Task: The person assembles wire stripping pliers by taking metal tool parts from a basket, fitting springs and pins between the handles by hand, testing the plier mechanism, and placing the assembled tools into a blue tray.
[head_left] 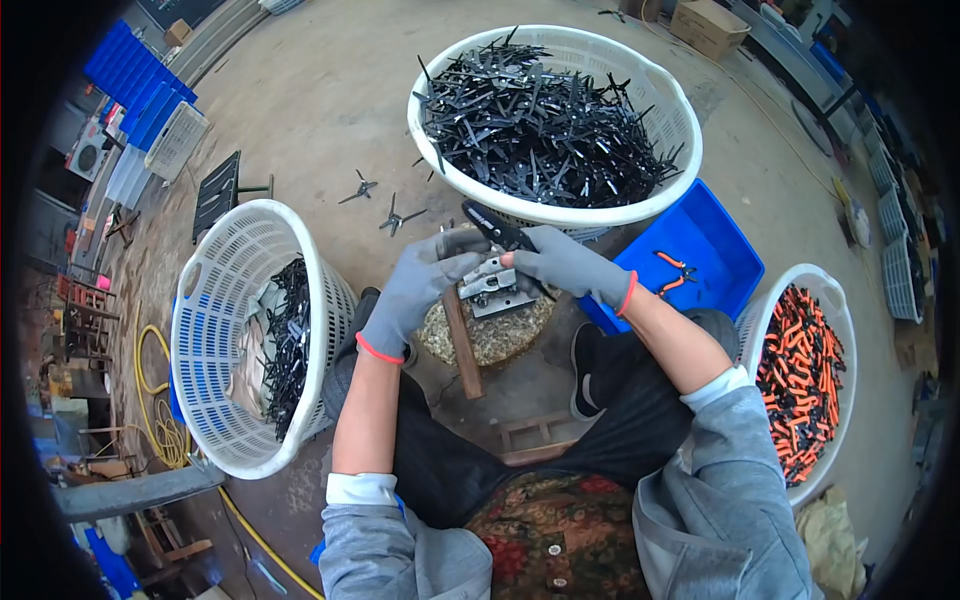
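Note:
Both my hands wear grey gloves with red cuffs and meet over a metal fixture [492, 288]. My left hand [420, 285] is closed, its fingers at the lower left side of a black plier-like hand tool [497, 228]. My right hand [572, 265] grips the same tool from the right, its thumb near the fixture's top. The hands hide part of the tool, which lies tilted just above or against the fixture; I cannot tell which. The fixture sits on a round stone block [490, 340]. A wooden handle [463, 345] leans beside it, its upper end hidden under my left hand.
A large white basket [690, 150] heaped with black metal pieces stands ahead. Another white basket [205, 290] with black pieces is left; one with orange-handled tools [800, 385] is right. A blue tray [725, 235] holds orange-handled pliers [676, 272]. Loose black pliers [398, 216] lie on the floor.

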The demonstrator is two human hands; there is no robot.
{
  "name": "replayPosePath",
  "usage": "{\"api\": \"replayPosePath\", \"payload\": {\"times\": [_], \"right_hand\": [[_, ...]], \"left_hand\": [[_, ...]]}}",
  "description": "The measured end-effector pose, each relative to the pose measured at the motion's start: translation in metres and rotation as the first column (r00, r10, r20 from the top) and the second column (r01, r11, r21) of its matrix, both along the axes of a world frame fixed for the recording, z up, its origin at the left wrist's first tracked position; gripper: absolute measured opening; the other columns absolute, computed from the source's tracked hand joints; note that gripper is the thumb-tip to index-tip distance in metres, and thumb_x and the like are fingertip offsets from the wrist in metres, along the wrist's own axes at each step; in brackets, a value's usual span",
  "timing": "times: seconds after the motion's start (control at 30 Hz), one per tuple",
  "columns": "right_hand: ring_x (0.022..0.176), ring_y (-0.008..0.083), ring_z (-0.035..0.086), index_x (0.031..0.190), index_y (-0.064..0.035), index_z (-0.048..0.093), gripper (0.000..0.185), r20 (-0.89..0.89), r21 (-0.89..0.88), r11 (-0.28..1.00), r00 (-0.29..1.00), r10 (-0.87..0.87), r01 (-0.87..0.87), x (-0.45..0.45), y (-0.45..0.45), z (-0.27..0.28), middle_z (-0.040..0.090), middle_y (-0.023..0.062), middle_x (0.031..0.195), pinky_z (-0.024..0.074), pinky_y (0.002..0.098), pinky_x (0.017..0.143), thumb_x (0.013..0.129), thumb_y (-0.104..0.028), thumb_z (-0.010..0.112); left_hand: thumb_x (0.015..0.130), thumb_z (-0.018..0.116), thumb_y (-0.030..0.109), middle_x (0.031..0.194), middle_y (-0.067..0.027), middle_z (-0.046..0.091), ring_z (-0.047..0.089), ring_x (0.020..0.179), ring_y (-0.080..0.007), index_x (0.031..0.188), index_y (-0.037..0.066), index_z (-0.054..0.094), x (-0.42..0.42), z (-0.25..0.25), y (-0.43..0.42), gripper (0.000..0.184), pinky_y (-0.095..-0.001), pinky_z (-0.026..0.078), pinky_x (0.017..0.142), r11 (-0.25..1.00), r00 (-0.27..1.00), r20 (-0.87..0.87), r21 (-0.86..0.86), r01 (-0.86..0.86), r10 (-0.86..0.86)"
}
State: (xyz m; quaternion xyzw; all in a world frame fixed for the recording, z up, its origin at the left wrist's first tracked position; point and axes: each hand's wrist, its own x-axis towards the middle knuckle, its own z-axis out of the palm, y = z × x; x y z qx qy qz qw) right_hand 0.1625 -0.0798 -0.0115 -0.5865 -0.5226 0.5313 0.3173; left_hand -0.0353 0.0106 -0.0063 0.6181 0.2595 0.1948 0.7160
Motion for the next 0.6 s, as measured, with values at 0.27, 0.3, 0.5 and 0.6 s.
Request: {"api": "replayPosePath", "payload": {"times": [0.27, 0.3, 0.5, 0.6], "right_hand": [[0.071, 0.0395, 0.06, 0.1, -0.0072, 0.057, 0.027, 0.698, 0.358, 0.923, 0.697, -0.164, -0.141, 0.016, -0.004, -0.006, 0.062, 0.0196, 0.074, 0.0461, 0.0472, 0.064, 0.086, -0.03, 0.055], [0.07, 0.039, 0.06, 0.099, -0.0068, 0.057, 0.026, 0.705, 0.372, 0.913, 0.691, -0.161, -0.166, 0.015, -0.004, -0.008, 0.062, 0.0192, 0.074, 0.0463, 0.0468, 0.063, 0.086, -0.029, 0.055], [0.064, 0.0358, 0.061, 0.088, -0.0049, 0.055, 0.022, 0.921, 0.054, 0.928, 0.377, 0.096, -0.367, 0.019, -0.003, -0.059, 0.06, 0.0168, 0.067, 0.0461, 0.0462, 0.056, 0.084, -0.027, 0.056], [0.065, 0.0362, 0.061, 0.085, -0.0049, 0.056, 0.019, 0.824, 0.29, 0.904, 0.563, -0.068, -0.315, 0.016, -0.004, -0.042, 0.061, 0.017, 0.067, 0.0468, 0.0464, 0.058, 0.084, -0.024, 0.055]], "left_hand": [[0.093, 0.051, 0.027, 0.11, -0.0173, 0.061, 0.06, 0.1, -0.0207, 0.117, -0.008, 0.052, -0.024, 0.011, 0.014, 0.042, -0.0308, 0.045, 0.093, 0.964, 0.971, 0.029, 0.112, -0.241, 0.239], [0.093, 0.051, 0.026, 0.11, -0.0173, 0.061, 0.06, 0.1, -0.0207, 0.116, -0.008, 0.052, -0.024, 0.011, 0.014, 0.041, -0.0307, 0.045, 0.093, 0.964, 0.969, 0.026, 0.105, -0.245, 0.244], [0.093, 0.051, 0.022, 0.109, -0.0171, 0.061, 0.061, 0.098, -0.0209, 0.115, -0.008, 0.053, -0.027, 0.01, 0.015, 0.037, -0.0304, 0.046, 0.091, 0.959, 0.962, 0.022, 0.072, -0.274, 0.273], [0.093, 0.051, 0.022, 0.108, -0.0171, 0.062, 0.061, 0.098, -0.0209, 0.114, -0.008, 0.053, -0.031, 0.009, 0.015, 0.037, -0.0302, 0.046, 0.091, 0.952, 0.955, 0.003, 0.078, -0.297, 0.298]]}}
